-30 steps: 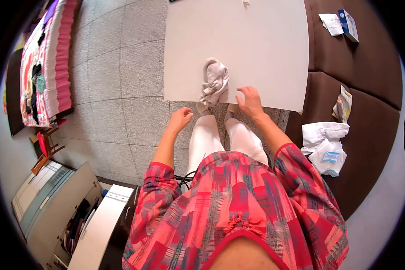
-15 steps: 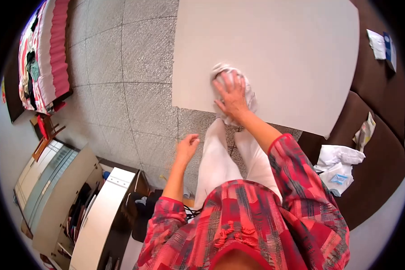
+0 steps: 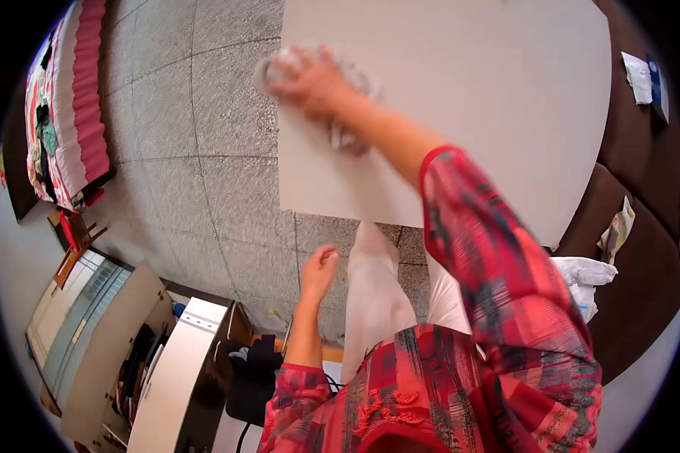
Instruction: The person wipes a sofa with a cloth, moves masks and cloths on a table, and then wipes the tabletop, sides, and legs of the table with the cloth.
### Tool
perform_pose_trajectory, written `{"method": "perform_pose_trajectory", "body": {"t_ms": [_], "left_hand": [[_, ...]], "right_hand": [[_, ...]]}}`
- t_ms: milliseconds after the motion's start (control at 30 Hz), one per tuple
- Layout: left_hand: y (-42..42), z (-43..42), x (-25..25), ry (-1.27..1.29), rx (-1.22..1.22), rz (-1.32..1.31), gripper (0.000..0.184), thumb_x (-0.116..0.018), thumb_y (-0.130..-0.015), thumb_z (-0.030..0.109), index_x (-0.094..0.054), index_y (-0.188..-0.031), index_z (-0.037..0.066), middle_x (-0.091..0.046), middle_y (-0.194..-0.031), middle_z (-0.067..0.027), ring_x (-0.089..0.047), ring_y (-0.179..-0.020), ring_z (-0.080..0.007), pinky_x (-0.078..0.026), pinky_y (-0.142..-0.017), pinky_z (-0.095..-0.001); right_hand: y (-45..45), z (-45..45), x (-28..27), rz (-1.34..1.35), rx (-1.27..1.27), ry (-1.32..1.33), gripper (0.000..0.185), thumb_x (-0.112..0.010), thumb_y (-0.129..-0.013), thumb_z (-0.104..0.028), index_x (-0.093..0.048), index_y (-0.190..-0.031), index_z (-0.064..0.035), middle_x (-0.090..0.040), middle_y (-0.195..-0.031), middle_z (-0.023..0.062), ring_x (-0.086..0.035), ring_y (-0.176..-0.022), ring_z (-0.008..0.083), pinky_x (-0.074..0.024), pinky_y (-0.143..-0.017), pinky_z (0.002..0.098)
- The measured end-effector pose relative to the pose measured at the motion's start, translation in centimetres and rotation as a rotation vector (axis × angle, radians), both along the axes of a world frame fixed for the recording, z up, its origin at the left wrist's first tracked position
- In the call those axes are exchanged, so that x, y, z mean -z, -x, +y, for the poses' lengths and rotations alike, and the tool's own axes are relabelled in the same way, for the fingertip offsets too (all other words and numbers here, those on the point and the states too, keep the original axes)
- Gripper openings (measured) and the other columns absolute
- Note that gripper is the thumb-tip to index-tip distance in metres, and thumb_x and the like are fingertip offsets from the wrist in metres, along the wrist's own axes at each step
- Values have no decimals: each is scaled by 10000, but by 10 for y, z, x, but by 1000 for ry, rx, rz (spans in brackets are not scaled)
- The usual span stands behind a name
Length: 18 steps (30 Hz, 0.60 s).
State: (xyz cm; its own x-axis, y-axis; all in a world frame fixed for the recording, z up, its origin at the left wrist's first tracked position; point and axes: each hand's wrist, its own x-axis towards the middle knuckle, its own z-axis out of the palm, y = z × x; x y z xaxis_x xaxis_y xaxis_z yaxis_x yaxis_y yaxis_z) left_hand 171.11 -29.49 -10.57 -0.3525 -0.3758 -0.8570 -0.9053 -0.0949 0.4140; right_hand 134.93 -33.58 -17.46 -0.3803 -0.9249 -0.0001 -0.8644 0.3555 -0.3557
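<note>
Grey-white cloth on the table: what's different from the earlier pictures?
The cloth has moved from the near edge of the white table, away from the person and leftward, to its left edge. The right hand, at first beside the cloth, is now on it. The left hand stays off the table, over the floor.

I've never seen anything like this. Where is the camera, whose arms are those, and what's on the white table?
There's no machine: these are a person's bare hands, seen from a camera worn on that person's head, looking forward and down. The right hand lies over a bunched pale cloth at the left edge of the white table; blur hides whether it grips or just presses. The left hand, fingers loosely bent, appears empty beside the person's leg.
</note>
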Motion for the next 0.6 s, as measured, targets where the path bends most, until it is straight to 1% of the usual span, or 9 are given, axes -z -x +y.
{"method": "perform_pose_trajectory", "body": {"t_ms": [67, 100, 133, 167, 200, 233, 333, 433, 600], "left_hand": [[0, -9, 1, 35, 81, 54, 294, -593, -880, 200, -601, -1108, 16, -652, -958, -54, -596, -870, -119, -475, -777, -256], [0, -12, 2, 33, 72, 44, 294, -593, -880, 200, -601, -1108, 16, -652, -958, -54, -596, -870, -119, -475, -777, -256], [1, -16, 2, 59, 85, 57, 291, -593, -879, 199, -602, -1109, 20, -654, -957, -54, -597, -869, -120, -475, -777, -256], [4, -20, 2, 81, 101, 77, 288, -593, -879, 198, -603, -1109, 25, -655, -955, -53, -598, -867, -120, -475, -776, -257], [10, -23, 0, 84, 76, 59, 282, -594, -878, 189, -603, -1112, 32, -657, -963, -57, -599, -866, -120, -476, -778, -260], [17, -25, -3, 82, 71, 66, 282, -594, -878, 189, -603, -1112, 32, -657, -963, -57, -599, -866, -120, -476, -778, -260], [30, -35, -2, 161, 40, 147, 264, -573, -887, 148, -595, -1114, 17, -657, -974, -70, -607, -884, -131, -480, -794, -261], [51, -42, -7, 132, -63, 242, 255, -562, -893, 133, -594, -1114, 10, -657, -980, -82, -610, -906, -140, -484, -803, -268], [67, -41, -18, 181, -76, 253, 253, -577, -880, 156, -613, -1086, 13, -661, -955, -72, -612, -866, -130, -471, -765, -257]], "right_hand": [[42, 22, 5, 164, 199, 80, 460, -577, -791, -243, -522, -1235, -350, -356, -1428, 10, -352, -1298, 271, -297, -986, 588], [64, 38, 18, 66, 329, 272, 460, -595, -774, -266, -532, -1217, -369, -414, -1367, 9, -393, -1250, 259, -302, -960, 599], [76, 64, 8, 193, 457, 272, 373, -562, -804, -264, -573, -1171, -326, -462, -1321, 7, -438, -1202, 248, -341, -927, 551], [81, 92, -15, 275, 533, 225, 477, -578, -740, -159, -543, -1210, -232, -477, -1299, 122, -442, -1170, 353, -354, -985, 471], [86, 119, -18, 301, 624, 193, 441, -573, -743, -177, -566, -1183, -190, -490, -1293, 117, -445, -1177, 335, -353, -993, 456], [99, 152, 3, 312, 647, 222, 360, -547, -824, -286, -571, -1183, -276, -457, -1330, 39, -442, -1203, 257, -355, -940, 498], [93, 228, 21, 349, 822, 162, 408, -542, -839, -308, -538, -1241, -237, -429, -1358, 103, -409, -1240, 280, -323, -985, 485], [-4, 264, 19, 270, 1072, 41, 446, -538, -849, -291, -506, -1284, -201, -394, -1377, 157, -369, -1270, 335, -260, -1047, 507], [-123, 177, 3, 37, 678, 172, 444, -556, -780, -186, -555, -1224, -194, -408, -1338, 189, -365, -1252, 401, -221, -1027, 614]]}}
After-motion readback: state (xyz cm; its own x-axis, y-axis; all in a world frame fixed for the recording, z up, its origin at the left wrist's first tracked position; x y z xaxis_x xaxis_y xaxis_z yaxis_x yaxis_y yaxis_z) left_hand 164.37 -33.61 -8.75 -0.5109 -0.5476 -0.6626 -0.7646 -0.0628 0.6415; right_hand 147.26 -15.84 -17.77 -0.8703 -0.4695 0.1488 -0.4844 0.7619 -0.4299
